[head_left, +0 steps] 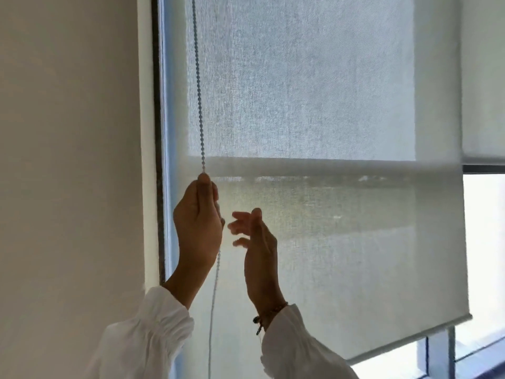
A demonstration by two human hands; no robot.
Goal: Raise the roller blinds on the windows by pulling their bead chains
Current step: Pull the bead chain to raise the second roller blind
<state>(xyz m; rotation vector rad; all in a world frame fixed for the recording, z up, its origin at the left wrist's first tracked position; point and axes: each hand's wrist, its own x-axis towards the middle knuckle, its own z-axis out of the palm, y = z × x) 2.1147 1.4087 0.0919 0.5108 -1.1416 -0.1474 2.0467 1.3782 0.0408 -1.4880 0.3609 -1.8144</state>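
Observation:
A pale translucent roller blind (328, 105) covers most of the window, its bottom bar (415, 337) slanting across the lower right. A bead chain (197, 77) hangs along the blind's left side. My left hand (198, 222) is closed around the chain at about mid-height, and the chain runs on below it (214, 296). My right hand (257, 242) is just to the right, fingers spread, holding nothing and apart from the chain. Both arms wear white sleeves.
A plain wall (68, 160) and a dark window frame edge (157, 105) lie to the left. A second blind (483, 77) hangs higher at the far right, with bright uncovered glass (483, 242) and window frame bars (437, 356) below it.

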